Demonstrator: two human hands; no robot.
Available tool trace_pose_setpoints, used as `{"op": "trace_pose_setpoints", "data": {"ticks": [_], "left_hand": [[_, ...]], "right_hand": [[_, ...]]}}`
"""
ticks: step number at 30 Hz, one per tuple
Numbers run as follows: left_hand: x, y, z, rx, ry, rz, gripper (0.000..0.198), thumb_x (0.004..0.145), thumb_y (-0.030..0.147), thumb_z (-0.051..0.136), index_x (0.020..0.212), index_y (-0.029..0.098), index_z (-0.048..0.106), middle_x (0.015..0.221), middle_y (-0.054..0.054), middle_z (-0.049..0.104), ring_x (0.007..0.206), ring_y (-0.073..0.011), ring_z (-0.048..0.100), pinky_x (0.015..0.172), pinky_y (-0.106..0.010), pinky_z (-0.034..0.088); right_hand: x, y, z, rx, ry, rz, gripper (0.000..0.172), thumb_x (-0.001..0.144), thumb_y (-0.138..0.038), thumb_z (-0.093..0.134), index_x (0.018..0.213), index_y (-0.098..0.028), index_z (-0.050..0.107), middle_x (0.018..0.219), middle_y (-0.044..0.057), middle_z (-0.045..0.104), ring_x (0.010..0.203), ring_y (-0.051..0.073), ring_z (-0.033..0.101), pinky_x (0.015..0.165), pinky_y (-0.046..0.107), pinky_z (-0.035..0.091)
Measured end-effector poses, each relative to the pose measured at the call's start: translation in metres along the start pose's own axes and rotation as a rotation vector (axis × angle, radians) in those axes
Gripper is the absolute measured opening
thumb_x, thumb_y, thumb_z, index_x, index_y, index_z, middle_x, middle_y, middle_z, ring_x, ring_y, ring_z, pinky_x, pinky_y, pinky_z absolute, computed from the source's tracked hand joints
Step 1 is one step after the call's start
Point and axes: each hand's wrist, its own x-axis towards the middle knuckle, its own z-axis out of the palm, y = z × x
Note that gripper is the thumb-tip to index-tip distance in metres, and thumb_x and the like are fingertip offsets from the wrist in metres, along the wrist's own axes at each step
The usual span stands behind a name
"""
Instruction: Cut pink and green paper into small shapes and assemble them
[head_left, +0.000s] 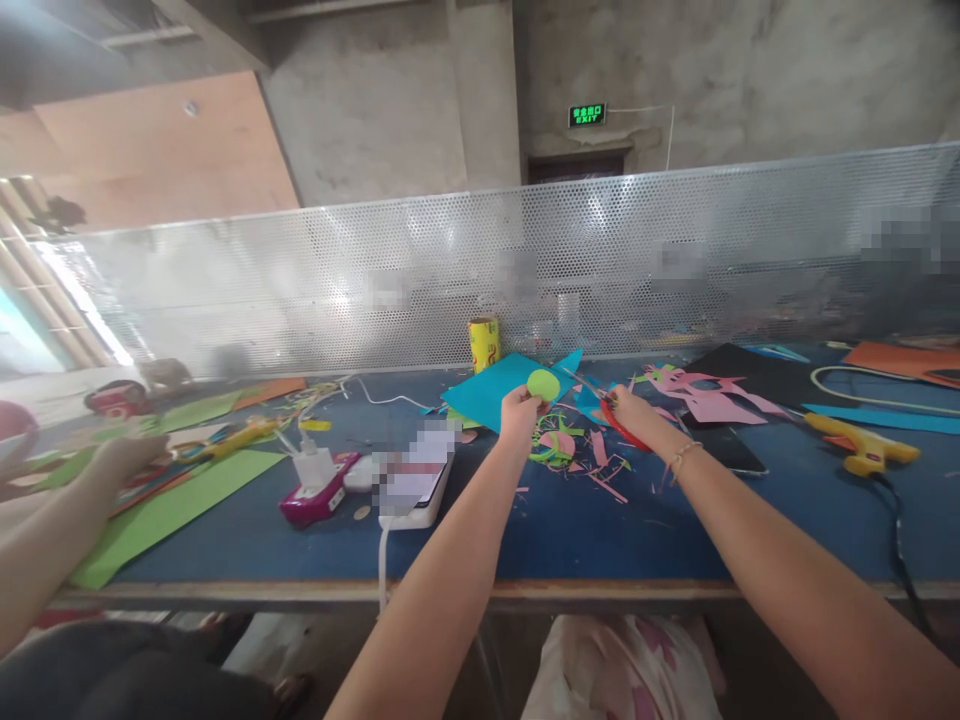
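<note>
My left hand [519, 415] is closed on a round green paper disc [543, 383], pinched by its lower edge. To its right, my right hand [626, 412] grips a pair of scissors with red handles [624, 432]; the blades point up and left, toward the disc but apart from it. Beneath both hands lies a heap of green and pink paper scraps [555, 445]. A blue paper sheet [484, 390] is spread just behind my left hand. Pink cut paper [701, 397] lies beyond my right hand.
A yellow can [484, 345] stands by the perforated metal screen [420, 280]. Left are a phone [424, 465], a purple power strip [319, 490] and another person's hand [124, 465] over green sheets [187, 505]. A yellow glue gun [862, 442] with a black cord lies right.
</note>
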Motion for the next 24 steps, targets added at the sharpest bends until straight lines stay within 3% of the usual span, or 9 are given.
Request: {"op": "trace_pose_setpoints", "data": {"ticks": [3, 8, 14, 19, 24], "left_hand": [[0.003, -0.004, -0.002, -0.010, -0.029, -0.066, 0.008, 0.062, 0.008, 0.058, 0.069, 0.012, 0.059, 0.064, -0.005, 0.061, 0.059, -0.0124, 0.058, 0.064, -0.028, 0.049], [0.014, -0.014, -0.011, 0.102, -0.055, -0.128, 0.005, 0.062, 0.013, 0.062, 0.065, 0.012, 0.059, 0.063, -0.004, 0.059, 0.055, -0.0113, 0.056, 0.062, -0.028, 0.048], [0.022, -0.018, -0.024, 0.448, -0.133, -0.015, 0.017, 0.057, 0.028, 0.067, 0.056, 0.014, 0.059, 0.046, 0.001, 0.048, 0.044, -0.0084, 0.043, 0.046, -0.022, 0.036], [0.021, -0.007, -0.031, 0.726, -0.225, -0.003, 0.016, 0.053, 0.026, 0.067, 0.047, 0.016, 0.056, 0.040, 0.003, 0.043, 0.039, -0.0072, 0.035, 0.040, -0.021, 0.024], [0.020, -0.004, -0.034, 0.758, -0.161, 0.048, 0.025, 0.054, 0.030, 0.066, 0.041, 0.017, 0.049, 0.039, 0.004, 0.040, 0.041, -0.0083, 0.035, 0.042, -0.022, 0.024]], "right_hand": [[0.003, 0.011, -0.003, -0.099, -0.075, 0.025, 0.031, 0.071, -0.039, 0.060, 0.090, -0.015, 0.055, 0.085, 0.015, 0.065, 0.077, 0.026, 0.061, 0.060, 0.028, 0.039], [0.000, 0.009, -0.004, -0.077, -0.058, -0.018, 0.033, 0.074, -0.042, 0.057, 0.093, -0.016, 0.054, 0.087, 0.013, 0.066, 0.079, 0.024, 0.062, 0.062, 0.027, 0.040], [-0.003, 0.005, -0.002, -0.089, -0.114, -0.065, 0.036, 0.067, -0.036, 0.065, 0.094, -0.015, 0.055, 0.091, 0.014, 0.065, 0.084, 0.026, 0.061, 0.063, 0.027, 0.041], [-0.003, 0.012, 0.002, -0.076, -0.160, -0.085, 0.034, 0.064, -0.024, 0.065, 0.096, -0.018, 0.057, 0.086, 0.009, 0.066, 0.074, 0.022, 0.061, 0.057, 0.025, 0.040], [-0.005, 0.012, 0.003, -0.152, -0.117, -0.125, 0.026, 0.068, -0.026, 0.059, 0.093, -0.020, 0.061, 0.082, 0.007, 0.066, 0.073, 0.021, 0.060, 0.062, 0.027, 0.040]]}}
